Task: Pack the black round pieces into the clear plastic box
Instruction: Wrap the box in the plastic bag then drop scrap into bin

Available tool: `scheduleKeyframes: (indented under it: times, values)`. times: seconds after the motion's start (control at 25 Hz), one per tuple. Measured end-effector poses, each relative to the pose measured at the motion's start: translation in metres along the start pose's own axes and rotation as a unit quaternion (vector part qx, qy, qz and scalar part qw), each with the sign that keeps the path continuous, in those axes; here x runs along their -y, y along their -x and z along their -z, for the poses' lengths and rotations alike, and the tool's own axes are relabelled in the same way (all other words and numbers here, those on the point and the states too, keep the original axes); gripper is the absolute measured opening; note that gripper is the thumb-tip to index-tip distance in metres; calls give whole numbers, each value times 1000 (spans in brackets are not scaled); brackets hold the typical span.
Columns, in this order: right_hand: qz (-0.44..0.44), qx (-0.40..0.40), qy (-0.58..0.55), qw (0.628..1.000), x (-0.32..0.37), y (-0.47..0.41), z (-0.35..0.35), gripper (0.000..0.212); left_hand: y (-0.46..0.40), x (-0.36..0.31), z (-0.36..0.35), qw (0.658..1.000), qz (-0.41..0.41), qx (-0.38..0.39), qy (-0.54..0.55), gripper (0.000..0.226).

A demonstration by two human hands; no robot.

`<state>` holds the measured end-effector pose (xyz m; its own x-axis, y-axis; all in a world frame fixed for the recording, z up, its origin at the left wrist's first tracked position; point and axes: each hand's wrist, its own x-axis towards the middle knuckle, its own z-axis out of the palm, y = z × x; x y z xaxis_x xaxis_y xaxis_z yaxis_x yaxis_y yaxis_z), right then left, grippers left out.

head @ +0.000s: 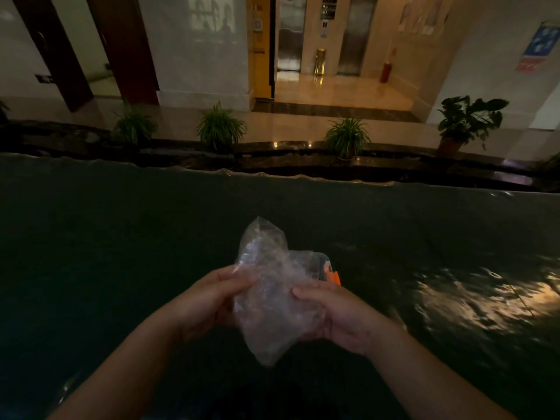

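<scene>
We see both hands over a dark surface (pixel 121 237) covered with a shiny dark sheet, dim light. Left hand (pixel 209 301) and right hand (pixel 336 316) both grasp a crumpled clear plastic bag (pixel 266 286), held up between them at near centre. Left hand pinches the bag's left edge, thumb on top. Right hand grips the bag's right side, fingers (pixel 306 294) curled over the plastic, palm under it. The bag's top corner sticks up and far from the hands; its bottom corner hangs down between the wrists.

Behind the bag, just beyond the right hand's fingers, a clear box (pixel 318 262) with an orange clasp (pixel 331 275) shows partly; most of it is hidden by the bag. We cannot tell if it rests on the surface or is held with the bag. Black round pieces: we cannot make any out, bag contents too blurred and dark to tell.

Bright reflection on the surface at far right. Beyond the surface's far edge: a row of potted plants (pixel 221 128), a glossy floor, lift doors (pixel 289 31).
</scene>
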<state>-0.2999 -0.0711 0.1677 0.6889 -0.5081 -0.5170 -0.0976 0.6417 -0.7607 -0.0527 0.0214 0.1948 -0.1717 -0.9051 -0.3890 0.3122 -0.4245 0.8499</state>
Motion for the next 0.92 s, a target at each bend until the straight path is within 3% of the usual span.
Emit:
scheduleKeyframes:
  times: [0.12,0.28,0.44,0.52,0.64,0.8,0.92]
  values:
    - [37,-20,38,998,0,-2,3,32,3,0,10,999,-34,17,-31,46]
    - [72,-7,-2,997,3,-4,-2,30,4,3,12,997,-61,-3,-42,32]
    - [101,-14,-43,994,4,-8,-4,27,7,3,8,996,-82,-39,19,38]
    - [110,-49,-10,993,8,-10,-8,44,8,0,2,989,-102,-83,-75,38]
    - [114,-110,113,981,16,-12,-19,63,8,-5,-7,946,-146,-122,-264,22]
    - [118,-83,171,975,20,-11,-30,67,4,-3,-18,916,-189,-180,-305,47]
    - [144,-127,225,955,21,-13,-34,71,-4,3,-13,899,-179,-208,-341,52]
